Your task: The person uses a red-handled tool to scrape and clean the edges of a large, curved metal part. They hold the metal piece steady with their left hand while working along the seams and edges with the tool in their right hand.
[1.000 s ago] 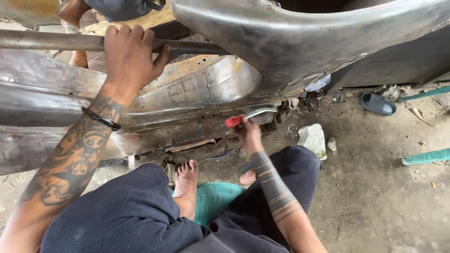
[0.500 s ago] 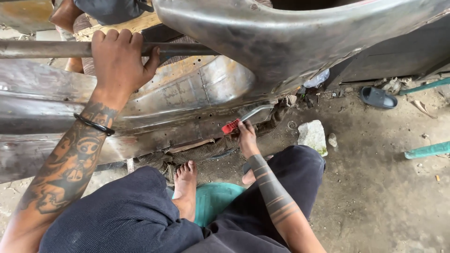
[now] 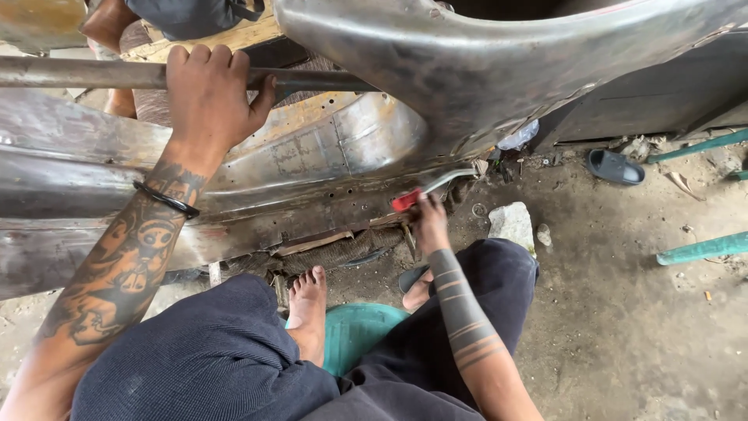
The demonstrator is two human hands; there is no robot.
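My left hand (image 3: 210, 93) is wrapped around a horizontal metal bar (image 3: 70, 73) that runs in from the left, above a curved bare-metal body panel (image 3: 327, 152). My right hand (image 3: 430, 221) reaches down low and grips a red-handled tool (image 3: 407, 199) whose shiny metal shaft (image 3: 450, 178) points up and right under the panel's lower edge. A large rounded metal shell (image 3: 483, 62) overhangs the right hand. I sit on a green stool (image 3: 354, 331) with my bare foot (image 3: 308, 300) on the ground.
A pale stone (image 3: 512, 222) lies right of the tool. A dark sandal (image 3: 615, 166) sits on the dirt floor at the right, near green pipes (image 3: 701, 249). Another person's leg (image 3: 109, 23) shows at the top left, beyond wooden boards (image 3: 234, 39).
The view has shifted slightly; my right hand with the red-handled tool stays at the panel's lower edge, moving a little. My left hand keeps its grip on the bar.
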